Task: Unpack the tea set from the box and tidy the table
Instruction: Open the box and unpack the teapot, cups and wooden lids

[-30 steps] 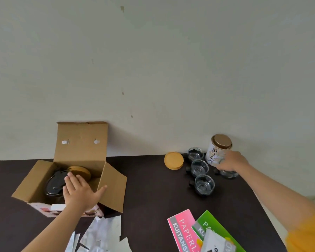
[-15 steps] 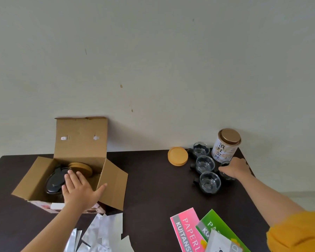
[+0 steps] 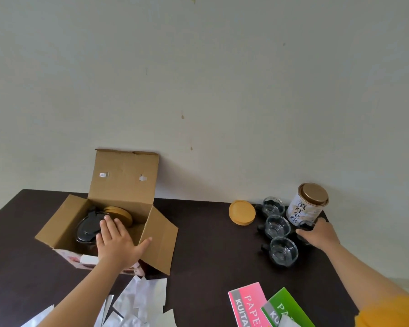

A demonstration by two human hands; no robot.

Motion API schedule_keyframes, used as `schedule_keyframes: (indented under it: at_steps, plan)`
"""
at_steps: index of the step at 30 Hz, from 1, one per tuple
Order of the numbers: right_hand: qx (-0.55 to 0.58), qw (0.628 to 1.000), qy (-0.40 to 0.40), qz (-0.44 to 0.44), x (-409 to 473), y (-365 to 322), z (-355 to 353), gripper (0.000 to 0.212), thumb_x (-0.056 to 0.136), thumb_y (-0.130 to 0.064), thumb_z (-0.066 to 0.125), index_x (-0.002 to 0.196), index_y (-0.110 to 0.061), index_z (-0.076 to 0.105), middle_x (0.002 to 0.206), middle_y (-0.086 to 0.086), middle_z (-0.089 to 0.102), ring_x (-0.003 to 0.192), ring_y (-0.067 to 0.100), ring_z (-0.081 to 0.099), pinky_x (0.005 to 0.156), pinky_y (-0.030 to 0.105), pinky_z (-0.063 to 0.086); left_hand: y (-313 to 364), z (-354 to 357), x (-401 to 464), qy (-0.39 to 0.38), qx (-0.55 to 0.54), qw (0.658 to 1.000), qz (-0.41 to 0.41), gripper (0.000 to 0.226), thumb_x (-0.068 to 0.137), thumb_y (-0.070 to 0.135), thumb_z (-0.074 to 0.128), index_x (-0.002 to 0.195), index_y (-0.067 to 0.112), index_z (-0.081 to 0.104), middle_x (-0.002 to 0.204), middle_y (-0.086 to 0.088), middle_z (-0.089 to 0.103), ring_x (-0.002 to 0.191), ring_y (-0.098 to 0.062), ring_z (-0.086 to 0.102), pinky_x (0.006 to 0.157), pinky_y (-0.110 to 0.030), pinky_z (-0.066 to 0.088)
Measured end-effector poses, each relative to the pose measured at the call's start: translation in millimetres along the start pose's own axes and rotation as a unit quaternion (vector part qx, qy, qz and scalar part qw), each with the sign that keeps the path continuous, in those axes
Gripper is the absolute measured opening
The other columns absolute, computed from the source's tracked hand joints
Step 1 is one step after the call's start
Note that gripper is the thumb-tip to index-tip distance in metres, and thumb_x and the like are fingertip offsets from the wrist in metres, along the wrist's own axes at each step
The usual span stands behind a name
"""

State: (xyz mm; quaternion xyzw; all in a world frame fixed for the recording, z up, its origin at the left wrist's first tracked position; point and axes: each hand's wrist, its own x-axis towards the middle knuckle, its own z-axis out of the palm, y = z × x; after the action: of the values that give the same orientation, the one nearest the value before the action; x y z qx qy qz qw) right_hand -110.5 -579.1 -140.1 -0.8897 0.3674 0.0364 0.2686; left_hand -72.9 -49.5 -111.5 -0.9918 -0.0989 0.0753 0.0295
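An open cardboard box (image 3: 125, 182) stands at the table's back left. Inside it lie a dark teapot (image 3: 87, 228) and wooden lids (image 3: 119, 214). My left hand (image 3: 117, 243) rests flat over the box's opening, fingers straight, thumb spread toward the right flap. At the back right stand three glass cups (image 3: 278, 226) with dark handles in a row. My right hand (image 3: 319, 233) grips another glass cup (image 3: 305, 226), mostly hidden under my fingers, just in front of a white tea tin (image 3: 305, 206) with a gold lid. A wooden lid (image 3: 242, 212) lies left of the cups.
The dark table (image 3: 210, 251) backs onto a pale wall. White paper scraps (image 3: 139, 303) lie at the front near my left arm. A pink booklet (image 3: 248, 304) and a green booklet (image 3: 285, 308) lie at the front right. The table's right edge runs close to the tin.
My right hand has come down from the tea tin onto the cup in front of it. My left hand stays over the box. The camera view has shifted.
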Motion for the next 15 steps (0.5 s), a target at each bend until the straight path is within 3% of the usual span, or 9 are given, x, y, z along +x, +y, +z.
schedule_keyframes:
  at_steps: [4, 6, 10, 15]
  plan:
    - [-0.020, 0.999, 0.019, -0.031, -3.7, 5.1, 14.6, 0.079, 0.061, -0.050, 0.079, 0.125, -0.012, 0.054, 0.119, 0.015, 0.059, 0.106, 0.033, 0.060, 0.087, 0.043, 0.054, -1.3, -0.9, -1.9, 0.000, -0.021, 1.000, 0.009, 0.117, 0.072, 0.087, 0.018, 0.148, 0.003, -0.009, 0.156, -0.020, -0.016, 0.145, -0.038, -0.011, 0.117, -0.048, 0.003]
    - [-0.038, 0.997, 0.026, -0.067, -52.5, -31.7, 4.2, 0.070, 0.070, -0.042, 0.077, 0.127, -0.009, 0.052, 0.122, 0.015, 0.056, 0.109, 0.032, 0.057, 0.088, 0.040, 0.053, -2.3, -2.1, -3.7, -0.002, -0.033, 0.999, 0.012, 0.119, 0.070, 0.088, 0.018, 0.148, 0.002, -0.008, 0.156, -0.020, -0.016, 0.145, -0.038, -0.011, 0.118, -0.049, 0.003]
    - [-0.038, 0.991, 0.004, -0.131, -115.6, -93.4, 10.7, 0.067, 0.086, -0.029, 0.068, 0.140, -0.006, 0.037, 0.143, 0.015, 0.041, 0.133, 0.030, 0.038, 0.104, 0.040, 0.038, -4.2, -9.2, -5.8, -0.007, -0.052, 0.998, 0.024, 0.127, 0.061, 0.091, 0.013, 0.148, 0.001, -0.007, 0.157, -0.022, -0.009, 0.145, -0.038, -0.006, 0.117, -0.048, 0.006]
    - [0.015, 0.974, -0.023, -0.225, -176.4, -167.3, 36.8, 0.055, 0.086, -0.027, 0.066, 0.134, -0.009, 0.047, 0.134, 0.009, 0.046, 0.129, 0.026, 0.042, 0.104, 0.034, 0.037, -13.9, -29.7, 0.2, -0.038, -0.072, 0.995, 0.062, 0.120, 0.068, 0.090, 0.017, 0.149, 0.002, -0.001, 0.158, -0.021, 0.003, 0.145, -0.038, 0.004, 0.117, -0.049, 0.007]
